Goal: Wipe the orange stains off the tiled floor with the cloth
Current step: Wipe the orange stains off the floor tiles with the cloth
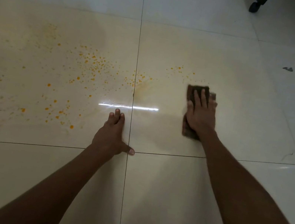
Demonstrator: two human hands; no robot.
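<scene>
Both hands are down on the tiled floor (158, 192). From the head camera, the right hand (200, 115) lies flat with its fingers straight, pressing on the cloth (197, 93), a dark brown folded rectangle that shows beyond the fingertips and again under the heel of the palm; its edges are slightly blurred. The left hand (112, 137) holds nothing: its palm rests on the tile with the fingers straight and together, pointing away from the person, and the thumb stretched out to the right, its tip at the crossing of two grout lines. The orange stains (89, 67) are scattered as small drops and specks over the tile to the left of the vertical grout line, well apart from the cloth, with a smaller cluster of specks (179, 69) just beyond the cloth's far edge. A pale yellowish smear (144, 88) lies between the two patches. A bright streak of reflected light (130, 107) sits just past the left fingertips. Two dark chair castors (257, 4) stand at the top right, and a small grey scrap (288, 69) lies on the floor farther right.
</scene>
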